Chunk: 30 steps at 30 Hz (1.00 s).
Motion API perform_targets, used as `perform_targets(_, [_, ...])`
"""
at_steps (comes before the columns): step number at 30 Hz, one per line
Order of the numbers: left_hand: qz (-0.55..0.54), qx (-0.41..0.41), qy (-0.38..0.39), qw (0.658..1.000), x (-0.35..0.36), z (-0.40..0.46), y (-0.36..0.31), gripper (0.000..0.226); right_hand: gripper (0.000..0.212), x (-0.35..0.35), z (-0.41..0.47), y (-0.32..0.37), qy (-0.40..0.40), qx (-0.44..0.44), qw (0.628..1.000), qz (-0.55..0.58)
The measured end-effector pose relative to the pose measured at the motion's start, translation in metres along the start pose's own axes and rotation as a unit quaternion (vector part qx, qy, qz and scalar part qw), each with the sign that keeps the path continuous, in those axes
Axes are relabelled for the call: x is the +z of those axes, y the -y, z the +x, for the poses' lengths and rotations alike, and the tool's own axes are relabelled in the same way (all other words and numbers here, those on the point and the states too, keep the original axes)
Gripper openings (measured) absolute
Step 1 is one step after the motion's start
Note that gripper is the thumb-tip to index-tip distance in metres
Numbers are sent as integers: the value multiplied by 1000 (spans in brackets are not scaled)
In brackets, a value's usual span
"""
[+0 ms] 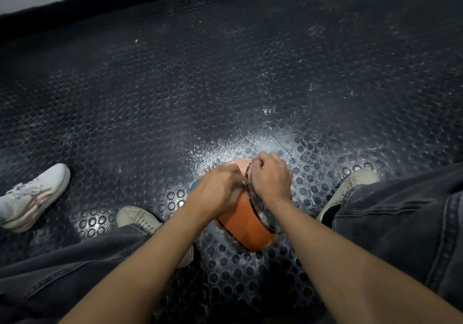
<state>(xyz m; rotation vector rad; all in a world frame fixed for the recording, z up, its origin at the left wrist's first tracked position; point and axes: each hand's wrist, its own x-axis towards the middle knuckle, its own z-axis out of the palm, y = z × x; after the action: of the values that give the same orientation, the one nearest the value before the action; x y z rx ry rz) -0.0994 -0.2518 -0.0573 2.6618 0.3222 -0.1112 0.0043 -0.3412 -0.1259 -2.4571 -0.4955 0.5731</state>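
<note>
On my feed the black studded rubber floor (225, 73) fills the view, wet and foamy just past centre toward 5 o'clock. 2 dark grey denim trouser legs (400, 211) flank the round orange rubber ball with black seams (245, 223), which sits on the floor at 6 o'clock between 2 pale canvas shoes (137, 217). A white trainer (35, 193) lies at 9 o'clock. The right hand (271, 177) has its fingers clamped on a dark soapy cloth strip (263, 213) draped over the ball. The left hand (218, 188) rests on the ball's 10 o'clock side, and it is too blurred for me to tell how its fingers lie.
</note>
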Motion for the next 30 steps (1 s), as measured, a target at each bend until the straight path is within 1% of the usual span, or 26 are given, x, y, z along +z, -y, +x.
perform_targets(2, [6,-59,-50,997,3,14,7,18,26,2,-3,1,-4,5,1000,-4])
perform_targets(3, [0,-67,-59,996,5,16,9,18,26,3,-4,1,-9,10,1000,-3])
perform_targets(5, [-13,-24,-35,999,7,7,7,16,24,2,-3,-1,-17,23,1000,8])
perform_targets(7, [-26,27,20,999,5,-11,0,16,24,0,0,-5,-18,30,999,29])
perform_targets(8, [-25,37,35,998,4,-15,-2,16,25,-1,1,-5,-17,30,999,37])
perform_targets(9, [-20,35,21,999,5,-14,0,16,27,-1,0,-5,-16,30,999,38])
perform_targets(11, [-16,-10,-44,999,9,2,5,17,27,0,-2,-4,-24,34,998,36])
perform_targets(12, [-19,-36,-68,997,11,7,4,17,26,0,-4,-4,-31,39,998,36])
perform_targets(13, [-21,-40,-80,996,14,8,3,18,25,1,-6,-4,-39,48,997,35])
perform_targets(14, [-23,-23,-77,997,17,5,0,17,25,-1,-7,-6,-47,56,997,36])
perform_targets(16, [-24,22,-39,999,19,-10,-1,13,23,-3,-6,-9,-51,70,995,43])
perform_targets(17, [-29,26,-33,999,18,-17,1,13,22,-5,-4,-10,-46,76,995,49])
perform_targets(18, [-39,6,-47,998,18,-20,4,14,22,-7,-1,-10,-39,80,995,51])
perform_targets(19, [-51,-31,-82,995,18,-19,8,15,21,-9,2,-10,-32,81,995,44])
perform_targets(20, [-57,-70,-119,989,19,-16,11,16,21,-11,5,-8,-25,73,997,28])
perform_targets(21, [-55,-93,-139,984,20,-14,9,15,20,-13,8,-5,-20,55,998,8])
perform_targets(22, [-52,-94,-140,984,22,-13,6,15,19,-14,11,-3,-13,26,1000,-8])
perform_targets(25, [-63,-33,-108,992,30,-24,-1,15,26,-16,10,5,39,-79,995,-38])
perform_targets(26, [-71,-43,-117,990,30,-27,2,15,28,-16,10,6,51,-89,994,-47])
perform_targets(28, [-89,-109,-161,977,32,-31,9,16,30,-15,7,6,53,-75,994,-51])
perform_targets(29, [-89,-125,-167,974,33,-32,9,16,30,-14,5,5,44,-67,995,-55])
perform_targets(30, [-87,-115,-153,978,34,-33,7,16,30,-14,3,3,34,-60,996,-59])
